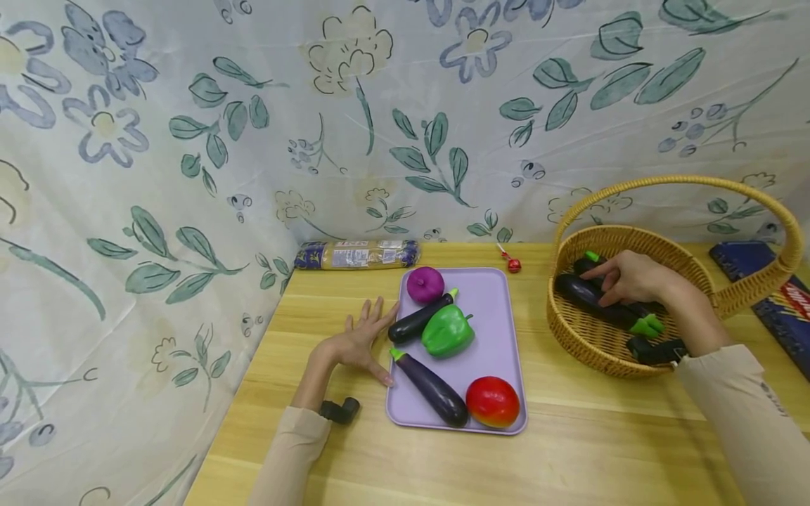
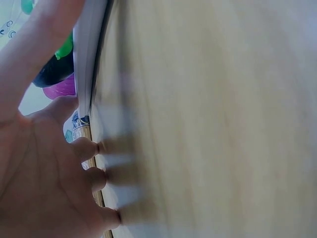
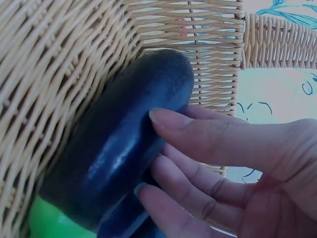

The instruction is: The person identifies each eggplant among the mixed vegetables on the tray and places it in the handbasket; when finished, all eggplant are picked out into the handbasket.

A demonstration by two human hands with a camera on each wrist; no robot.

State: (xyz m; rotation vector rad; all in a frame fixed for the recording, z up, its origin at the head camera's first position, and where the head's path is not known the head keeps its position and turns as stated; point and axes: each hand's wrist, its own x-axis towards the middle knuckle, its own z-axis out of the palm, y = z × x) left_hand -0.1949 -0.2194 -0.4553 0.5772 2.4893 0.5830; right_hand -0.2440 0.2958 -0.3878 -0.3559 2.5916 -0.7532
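Observation:
My left hand [image 1: 359, 342] spreads its fingers at the left edge of a lilac tray [image 1: 493, 302], with fingertips down on the table and the thumb by the rim. On the tray lie a purple onion [image 1: 425, 285], two eggplants, one upper [image 1: 418, 322] and one lower [image 1: 433, 390], a green bell pepper [image 1: 448, 332] and a red mango [image 1: 492, 401]. Inside a wicker basket [image 1: 585, 351], my right hand [image 1: 635, 275] holds a dark eggplant [image 3: 119, 144] with a green cap, thumb on its near side and fingers behind. More dark eggplant shows beneath those fingers.
A long packet [image 1: 356, 254] lies behind the tray, against the flowered cloth. A red wrapped lollipop [image 1: 513, 264] sits between tray and basket. The basket's tall handle [image 1: 671, 181] arches above the right hand. At the far right lies a dark blue package [image 1: 753, 263].

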